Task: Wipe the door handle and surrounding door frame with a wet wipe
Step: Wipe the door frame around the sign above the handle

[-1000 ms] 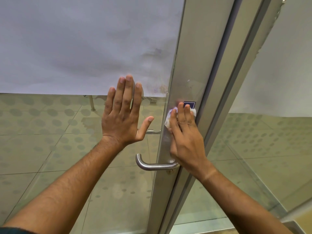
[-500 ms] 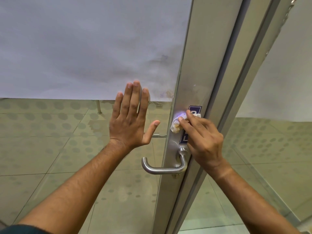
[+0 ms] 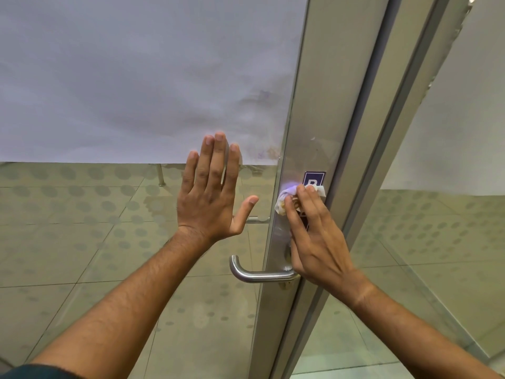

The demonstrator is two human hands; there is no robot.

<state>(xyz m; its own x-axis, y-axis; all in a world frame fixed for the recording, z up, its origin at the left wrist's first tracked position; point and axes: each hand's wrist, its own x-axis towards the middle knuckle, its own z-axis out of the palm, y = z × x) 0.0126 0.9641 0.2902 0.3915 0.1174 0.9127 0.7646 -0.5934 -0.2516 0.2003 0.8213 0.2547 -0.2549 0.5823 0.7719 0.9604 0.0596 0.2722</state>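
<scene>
A steel lever door handle sticks out leftward from the silver metal door frame. My right hand presses a crumpled white wet wipe flat against the frame just above the handle, partly over a small purple sticker. My left hand lies flat and spread on the glass pane to the left of the frame, holding nothing.
The door's glass is frosted above and clear below, showing a dotted tiled floor behind it. A second metal post and another glass panel stand to the right. A smudged patch marks the frosted film near the frame.
My right hand with the wipe has slid slightly down and right on the frame, its fingers turning to point up-left. The left hand stays flat on the glass.
</scene>
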